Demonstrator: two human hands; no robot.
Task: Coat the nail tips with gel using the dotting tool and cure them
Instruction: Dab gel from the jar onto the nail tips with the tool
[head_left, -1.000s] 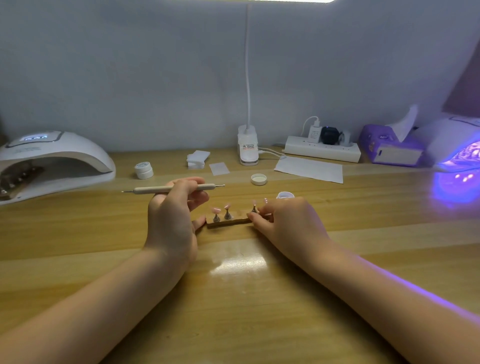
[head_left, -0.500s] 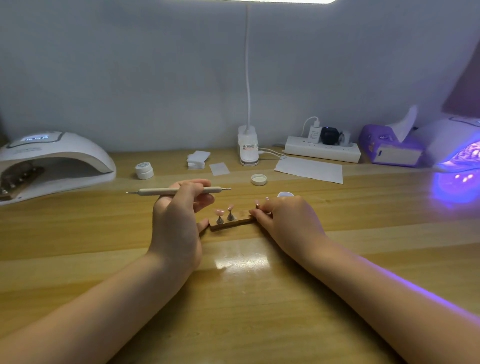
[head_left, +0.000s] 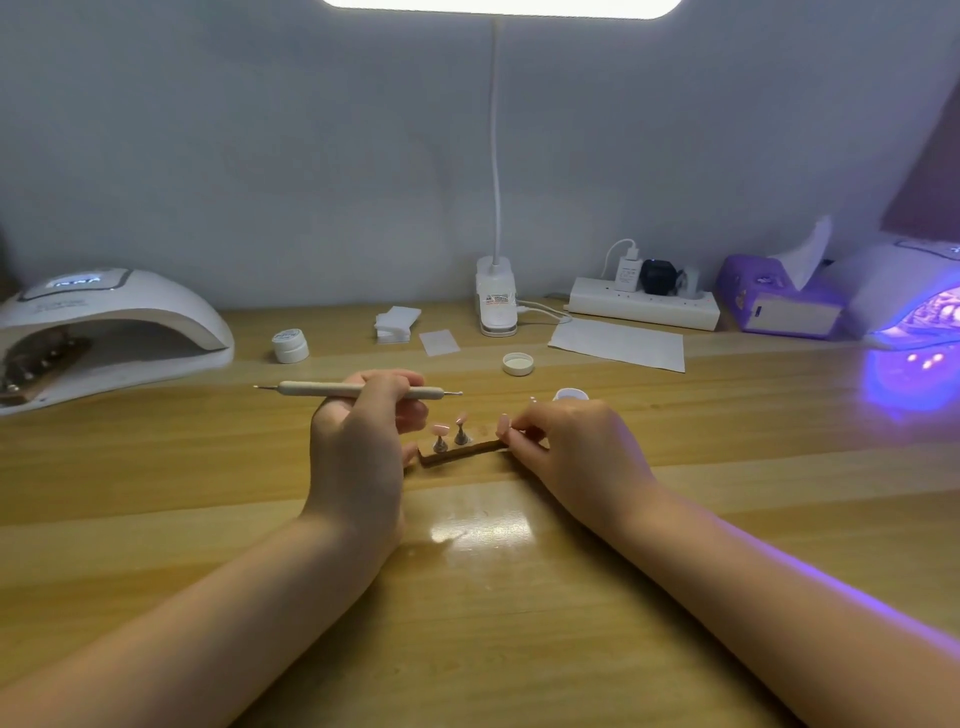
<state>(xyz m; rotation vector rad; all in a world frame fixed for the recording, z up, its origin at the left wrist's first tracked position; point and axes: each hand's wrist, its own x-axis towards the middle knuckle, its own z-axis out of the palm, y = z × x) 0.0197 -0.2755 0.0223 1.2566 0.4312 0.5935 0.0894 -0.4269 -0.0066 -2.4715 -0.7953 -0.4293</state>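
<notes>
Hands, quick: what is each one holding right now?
Left hand: holding the dotting tool.
Right hand: pinching the nail-tip stand's right end.

Nail stand (head_left: 460, 451) between hands, open jar (head_left: 570, 395) behind, lamps at table ends

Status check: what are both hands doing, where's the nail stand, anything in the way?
Left hand grips beige dotting tool. Right hand pinches brown nail stand; two pink tips visible. Nothing blocking.

I see the dotting tool (head_left: 358, 390) held level in my left grip; pink nail tips (head_left: 440, 430) stand on stands just right of it.
</notes>
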